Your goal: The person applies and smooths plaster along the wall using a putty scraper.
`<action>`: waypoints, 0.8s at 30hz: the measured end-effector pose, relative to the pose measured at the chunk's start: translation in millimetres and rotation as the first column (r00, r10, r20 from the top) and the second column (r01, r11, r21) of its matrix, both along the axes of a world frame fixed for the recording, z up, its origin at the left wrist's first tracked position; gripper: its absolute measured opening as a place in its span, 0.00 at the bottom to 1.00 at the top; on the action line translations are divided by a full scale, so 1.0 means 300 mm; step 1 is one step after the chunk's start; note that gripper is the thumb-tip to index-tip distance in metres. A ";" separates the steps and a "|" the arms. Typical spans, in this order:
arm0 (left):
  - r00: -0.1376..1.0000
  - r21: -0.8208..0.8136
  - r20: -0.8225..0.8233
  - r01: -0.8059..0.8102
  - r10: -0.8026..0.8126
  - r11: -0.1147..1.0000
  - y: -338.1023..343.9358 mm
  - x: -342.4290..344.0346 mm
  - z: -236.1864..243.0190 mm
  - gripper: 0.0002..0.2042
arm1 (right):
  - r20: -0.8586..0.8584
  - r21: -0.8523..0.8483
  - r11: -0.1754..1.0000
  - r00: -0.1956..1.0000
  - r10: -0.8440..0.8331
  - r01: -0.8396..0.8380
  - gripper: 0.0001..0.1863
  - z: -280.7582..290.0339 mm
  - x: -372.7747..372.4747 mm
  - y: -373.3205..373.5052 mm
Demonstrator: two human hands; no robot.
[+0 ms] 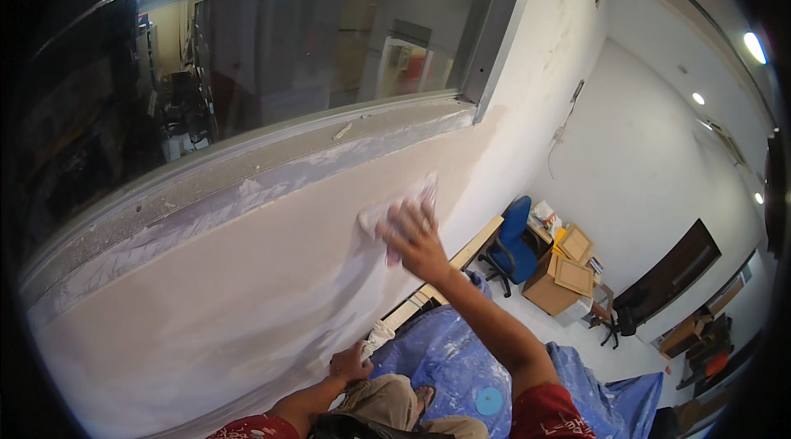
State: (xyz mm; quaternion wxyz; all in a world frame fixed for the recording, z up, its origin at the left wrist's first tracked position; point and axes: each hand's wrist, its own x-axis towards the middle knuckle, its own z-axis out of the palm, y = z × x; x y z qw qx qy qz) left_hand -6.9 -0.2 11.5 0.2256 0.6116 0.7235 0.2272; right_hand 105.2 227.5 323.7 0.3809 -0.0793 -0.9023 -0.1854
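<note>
My right hand presses a pale cloth with reddish marks flat against the wall below the window. Its fingers are spread over the cloth, whose edges stick out above and beside them. Lower down, near my knee, my left hand is closed on a crumpled cream cloth; its fingertips are partly hidden. The wall's surface is beige with uneven whitish patches.
A window with a rough sill runs above the work area. Blue sheeting covers the place beneath me, with a light-blue disc on it. Beyond stand a blue office chair and cardboard boxes.
</note>
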 end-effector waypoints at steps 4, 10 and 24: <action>1.000 0.030 -0.002 -0.016 0.016 0.999 -0.009 -0.001 0.002 0.34 | 0.142 -0.119 0.991 0.987 0.079 -0.063 0.31 -0.061 0.150 -0.115; 0.999 0.046 0.017 -0.033 0.032 0.998 -0.010 -0.005 -0.021 0.32 | -0.128 -0.058 0.990 0.982 -0.137 0.130 0.28 0.414 0.221 -0.083; 0.999 0.155 0.005 -0.043 0.043 0.987 -0.009 0.002 -0.024 0.33 | -0.125 -0.036 0.997 0.989 -0.078 0.074 0.22 0.580 0.169 -0.007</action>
